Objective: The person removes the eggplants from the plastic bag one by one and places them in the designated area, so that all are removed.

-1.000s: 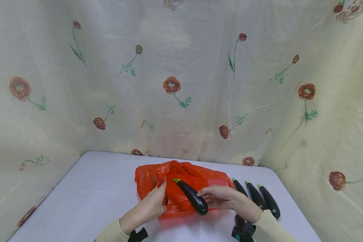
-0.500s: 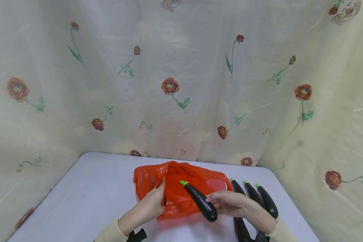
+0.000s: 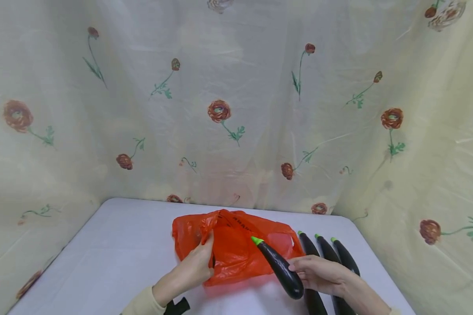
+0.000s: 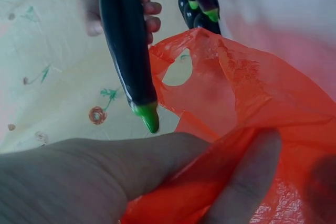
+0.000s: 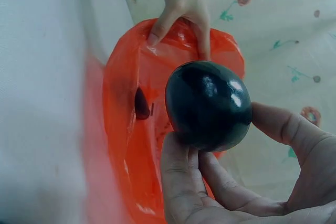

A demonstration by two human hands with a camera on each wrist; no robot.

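My right hand (image 3: 319,275) pinches a dark, glossy eggplant (image 3: 279,267) near its thick end, the green stem tip pointing up and left. It hangs in front of the red plastic bag (image 3: 236,245) on the table. In the right wrist view the eggplant (image 5: 209,106) shows its round bottom between thumb and fingers. My left hand (image 3: 193,264) grips the bag's edge at the left, holding the mouth apart. Inside the bag (image 5: 121,145) a dark rounded thing (image 5: 142,103) shows in the right wrist view; its kind is unclear.
Several eggplants (image 3: 328,249) lie side by side at the right of the white table (image 3: 138,236), partly hidden behind my right hand and forearm. A floral curtain (image 3: 256,131) hangs behind and at both sides of the table.
My right hand has moved right and toward me with the eggplant, away from the middle of the bag. My left hand keeps its grip on the bag.
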